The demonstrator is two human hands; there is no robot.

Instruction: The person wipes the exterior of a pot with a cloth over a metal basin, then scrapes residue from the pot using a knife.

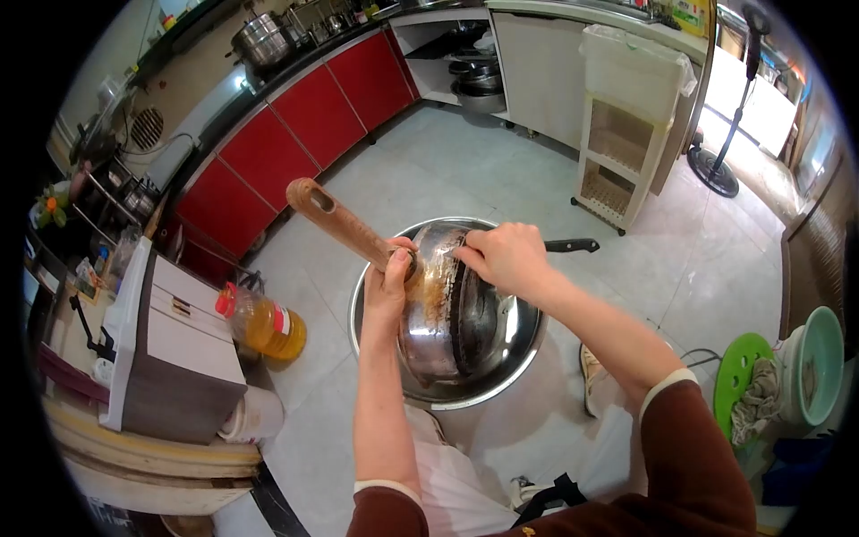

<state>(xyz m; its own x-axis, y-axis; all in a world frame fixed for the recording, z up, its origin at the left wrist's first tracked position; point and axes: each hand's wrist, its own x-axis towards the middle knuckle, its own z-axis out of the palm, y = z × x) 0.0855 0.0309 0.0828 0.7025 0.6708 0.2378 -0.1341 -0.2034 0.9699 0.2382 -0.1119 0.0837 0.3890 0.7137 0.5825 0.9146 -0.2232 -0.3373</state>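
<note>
A pot (433, 309) is tilted on its side over a wide steel basin (356, 345) on the floor. Its metal wall has brown stains and its base is blackened. My left hand (387, 285) is closed round the root of the pot's wooden handle (335, 219), which points up and left. Against the upper edge of the blackened base, my right hand (510, 259) has its fingers curled and pressed together. A black riveted knife handle (573, 245) sticks out to the right from behind that hand, in line with the pinched fingers. The blade is hidden.
A large oil bottle (268, 327) stands left of the basin beside a white cabinet (192, 313). Red cupboards (295, 139) line the back left. A wheeled rack (622, 143) and a fan (716, 166) stand back right; a green stool (738, 362) and a bucket (816, 367) are nearer right.
</note>
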